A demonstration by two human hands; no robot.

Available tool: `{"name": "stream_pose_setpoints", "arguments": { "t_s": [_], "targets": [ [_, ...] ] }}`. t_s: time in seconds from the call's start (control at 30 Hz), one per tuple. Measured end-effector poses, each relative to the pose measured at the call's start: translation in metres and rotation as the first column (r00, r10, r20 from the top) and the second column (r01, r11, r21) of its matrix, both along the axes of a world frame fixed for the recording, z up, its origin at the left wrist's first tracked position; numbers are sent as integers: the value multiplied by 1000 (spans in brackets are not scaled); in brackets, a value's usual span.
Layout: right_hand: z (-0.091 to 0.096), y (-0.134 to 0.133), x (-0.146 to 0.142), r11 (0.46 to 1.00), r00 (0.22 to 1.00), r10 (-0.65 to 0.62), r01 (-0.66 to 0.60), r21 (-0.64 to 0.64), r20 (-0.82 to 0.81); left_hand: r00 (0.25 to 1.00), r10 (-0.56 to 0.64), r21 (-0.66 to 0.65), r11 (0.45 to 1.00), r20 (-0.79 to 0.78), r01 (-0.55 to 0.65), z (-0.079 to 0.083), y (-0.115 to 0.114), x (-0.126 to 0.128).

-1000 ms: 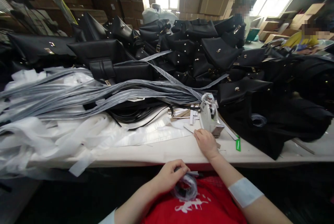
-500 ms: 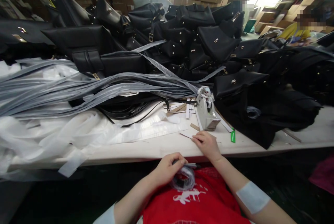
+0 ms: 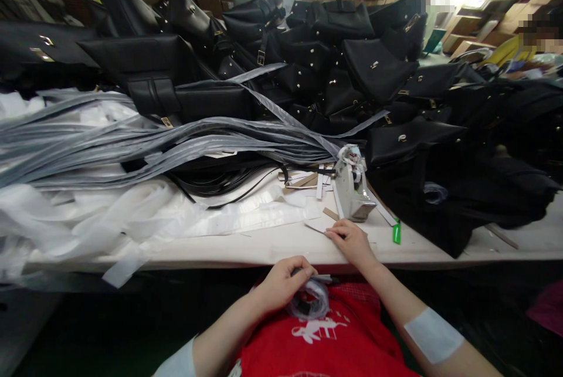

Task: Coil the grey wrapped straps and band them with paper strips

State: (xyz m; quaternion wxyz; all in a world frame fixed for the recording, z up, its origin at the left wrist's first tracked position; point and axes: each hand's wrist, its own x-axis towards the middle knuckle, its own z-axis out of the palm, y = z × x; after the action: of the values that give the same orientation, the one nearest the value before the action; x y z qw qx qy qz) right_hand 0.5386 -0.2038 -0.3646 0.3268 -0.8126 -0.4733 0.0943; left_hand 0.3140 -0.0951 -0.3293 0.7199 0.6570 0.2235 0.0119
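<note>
My left hand (image 3: pixel 288 284) is closed on a coiled grey strip (image 3: pixel 309 302), held low against the red apron (image 3: pixel 281 342). A short flat end of the strip pokes out to the right of my fingers. Over the table's front edge, my right hand (image 3: pixel 350 240) pinches a thin pale strip (image 3: pixel 315 227) by its right end; the strip points left just above the white tabletop. Right behind that hand stands a tape dispenser (image 3: pixel 353 189), with a small brown strip (image 3: pixel 331 213) lying at its left foot.
Black bags (image 3: pixel 281 48) are heaped along the back. Long grey strips (image 3: pixel 211 136), black cords (image 3: pixel 220 180) and white translucent sheeting (image 3: pixel 123 213) cover the left side. A green piece (image 3: pixel 396 232) and black fabric (image 3: pixel 444 213) lie to the right. Another person's yellow sleeve (image 3: pixel 501 57) shows at the far right.
The view has swung slightly, so the table and bags appear shifted a little to the right. Both hands keep the same grip and nearly the same place.
</note>
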Motion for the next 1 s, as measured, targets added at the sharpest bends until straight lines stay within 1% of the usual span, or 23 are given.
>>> {"name": "stream_pose_setpoints", "arguments": {
  "t_s": [0.07, 0.1, 0.17, 0.23, 0.27, 0.33, 0.4, 0.43, 0.47, 0.53, 0.57, 0.6, 0.63, 0.67, 0.7, 0.77, 0.8, 0.83, 0.87, 0.93, 1.0],
  "targets": [
    [1, -1, -2, 1000, 996, 27, -26, -14, 81, 1000, 5, 15, 1000, -3, -5, 2, 0, 1],
    [2, -2, -4, 998, 987, 54, -51, -28, 153, 1000, 7, 20, 1000, -3, -7, 3, 0, 1],
    [5, -1, -8, 993, 936, 113, -93, -74, 333, 1000, 13, 27, 1000, 4, -13, 7, 1, 2],
    [7, 1, -13, 987, 865, 146, -95, -129, 480, 1000, 13, 24, 1000, 6, -13, 10, 1, 2],
    [7, 4, -14, 985, 842, 147, -77, -154, 519, 1000, 11, 22, 1000, 2, -12, 11, 1, 2],
    [8, 11, -13, 983, 835, 129, -35, -183, 535, 1000, 3, 24, 1000, -7, -3, 12, 1, 2],
    [12, 16, -7, 983, 862, 106, -14, -184, 496, 1000, -8, 28, 1000, -10, 9, 12, 1, 0],
    [15, 17, -4, 987, 880, 86, -11, -162, 467, 1000, -13, 26, 1000, -9, 14, 12, 2, -1],
    [20, 17, 0, 993, 898, 51, 1, -116, 438, 1000, -18, 23, 1000, -11, 18, 11, 2, -3],
    [36, 11, 3, 997, 934, -74, 67, 30, 351, 999, -26, -7, 1000, -23, 26, 9, 3, -6],
    [47, 5, 2, 990, 952, -127, 105, 93, 278, 999, -28, -50, 998, -32, 26, 8, 3, -7],
    [59, 0, -1, 983, 971, -151, 128, 128, 186, 999, -30, -109, 994, -44, 25, 7, 4, -8],
    [72, -7, -6, 984, 988, -132, 121, 130, 83, 998, -32, -174, 985, -56, 22, 6, 4, -9],
    [85, -13, -13, 991, 997, -72, 75, 109, -24, 997, -32, -234, 972, -68, 16, 6, 4, -8],
    [97, -19, -20, 997, 992, 15, -5, 79, -125, 996, -33, -278, 960, -79, 10, 5, 5, -8],
    [117, -30, -36, 982, 942, 187, -184, 38, -278, 995, -42, -307, 952, -91, 13, 4, 6, -4],
    [123, -34, -44, 967, 911, 246, -253, 22, -330, 995, -48, -301, 953, -88, 20, 4, 6, -2],
    [127, -37, -51, 953, 887, 280, -302, -1, -368, 995, -53, -288, 957, -81, 27, 3, 6, 0],
    [130, -39, -58, 944, 874, 288, -327, -35, -390, 996, -58, -272, 962, -72, 37, 2, 7, 2],
    [130, -42, -68, 936, 883, 267, -333, -113, -386, 995, -80, -258, 964, -61, 61, 0, 7, 5],
    [128, -45, -76, 928, 908, 267, -332, -169, -322, 992, -107, -280, 956, -73, 83, -2, 7, 7]
  ]
}}
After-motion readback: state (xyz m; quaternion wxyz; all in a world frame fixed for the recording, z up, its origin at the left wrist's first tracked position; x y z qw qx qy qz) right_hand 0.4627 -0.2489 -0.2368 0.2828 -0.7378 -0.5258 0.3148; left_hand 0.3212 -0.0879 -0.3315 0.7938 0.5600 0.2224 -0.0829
